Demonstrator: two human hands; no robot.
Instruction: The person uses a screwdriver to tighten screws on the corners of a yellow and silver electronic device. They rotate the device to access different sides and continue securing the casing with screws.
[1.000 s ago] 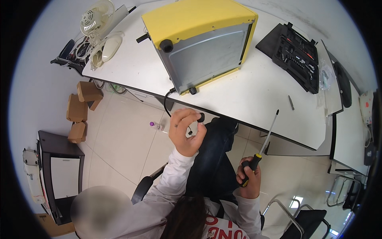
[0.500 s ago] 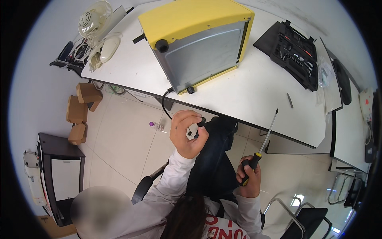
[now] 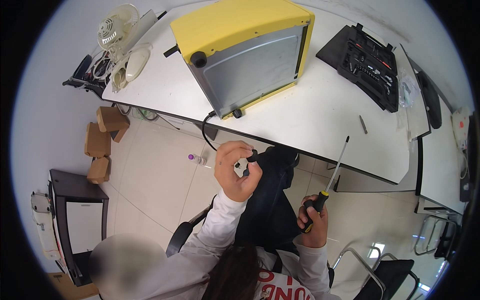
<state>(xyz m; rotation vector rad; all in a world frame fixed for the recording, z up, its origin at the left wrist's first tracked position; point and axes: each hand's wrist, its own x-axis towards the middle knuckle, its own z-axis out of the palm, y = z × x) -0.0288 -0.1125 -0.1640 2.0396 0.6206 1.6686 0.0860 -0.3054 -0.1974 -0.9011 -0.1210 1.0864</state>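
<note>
My left hand (image 3: pixel 232 170) is raised over my lap, its thumb and fingers pinching a small black rubber foot (image 3: pixel 253 156). My right hand (image 3: pixel 314 222) grips the black and yellow handle of a screwdriver (image 3: pixel 338 167), whose long shaft points up toward the table edge. A second dark piece (image 3: pixel 308 204) shows by my right thumb; I cannot make out what it is. In front of me a yellow appliance (image 3: pixel 235 25) stands tipped on the table, its grey metal bottom panel (image 3: pixel 255 67) facing me. Two black feet (image 3: pixel 198 59) are visible on it.
On the white table (image 3: pixel 320 115) an open black tool case (image 3: pixel 370 67) lies at the right, with a small dark bit (image 3: pixel 363 124) nearer me. A fan (image 3: pixel 117 27) stands far left. A black cord (image 3: pixel 205 132) hangs over the edge. A bottle (image 3: pixel 196 159) and cartons (image 3: pixel 97 140) are on the floor.
The view has shifted slightly, so the appliance sits a little farther left in the picture. Both hands keep their holds and have hardly moved.
</note>
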